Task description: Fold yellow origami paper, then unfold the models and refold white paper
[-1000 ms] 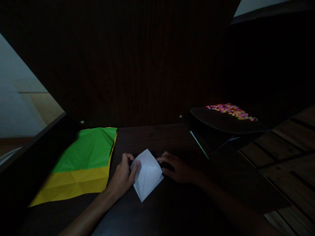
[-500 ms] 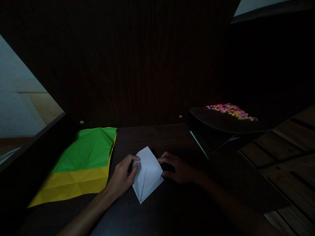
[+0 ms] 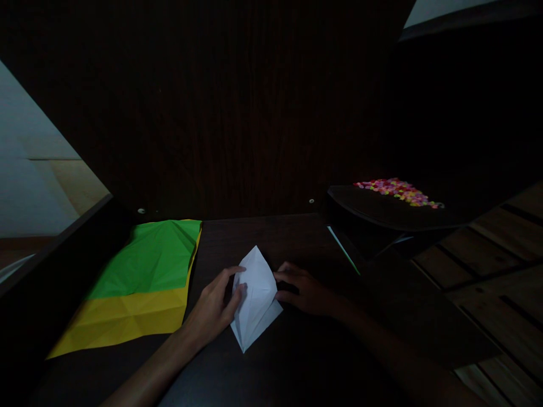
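Note:
A folded white paper point(image 3: 257, 299), kite-shaped with a centre crease, lies on the dark wooden table point(image 3: 297, 362). My left hand point(image 3: 214, 308) pinches its left edge between thumb and fingers. On the other side, my right hand point(image 3: 303, 291) presses fingertips against the right edge. The paper's upper point is lifted and narrowed between both hands.
A creased green sheet point(image 3: 153, 257) lies over a yellow sheet point(image 3: 123, 319) at the table's left. A dark tray point(image 3: 382, 212) with several small colourful pieces point(image 3: 399, 191) sits at the right. A thin green-white strip point(image 3: 343, 249) lies beside it. A dark wooden panel rises behind.
Both hands have pushed the paper's sides inward, so its upper part is narrower and its tip stands higher. The hands have stayed in much the same place.

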The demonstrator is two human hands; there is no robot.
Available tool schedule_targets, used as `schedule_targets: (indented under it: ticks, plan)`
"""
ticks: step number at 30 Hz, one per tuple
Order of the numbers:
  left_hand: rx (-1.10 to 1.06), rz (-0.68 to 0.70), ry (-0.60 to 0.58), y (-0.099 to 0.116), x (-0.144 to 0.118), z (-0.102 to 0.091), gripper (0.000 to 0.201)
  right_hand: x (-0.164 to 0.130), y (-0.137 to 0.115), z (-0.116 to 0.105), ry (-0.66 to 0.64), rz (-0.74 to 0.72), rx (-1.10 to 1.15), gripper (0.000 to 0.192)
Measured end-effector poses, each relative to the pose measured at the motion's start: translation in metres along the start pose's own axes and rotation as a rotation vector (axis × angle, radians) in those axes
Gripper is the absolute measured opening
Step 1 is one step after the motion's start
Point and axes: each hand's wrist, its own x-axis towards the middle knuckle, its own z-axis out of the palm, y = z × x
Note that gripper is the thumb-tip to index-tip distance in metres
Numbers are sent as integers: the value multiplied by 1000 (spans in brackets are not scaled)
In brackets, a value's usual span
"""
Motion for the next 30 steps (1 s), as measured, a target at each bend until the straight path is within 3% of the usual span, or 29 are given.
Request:
schedule_targets:
  ticks: [7, 13, 18, 30]
  plan:
    - [-26, -73, -21, -2, -1, -1, 29, 0, 1, 2, 23, 20, 4, 40]
    - [-15, 18, -26, 0, 1, -3, 38, -2, 7, 7, 22, 50, -7, 62]
    - [-4, 55, -4, -3, 2, -1, 48, -2, 6, 7, 18, 52, -9, 63]
    - [58, 96, -34, 1, 4, 1, 45, -2, 1, 9, -11, -11, -18, 57]
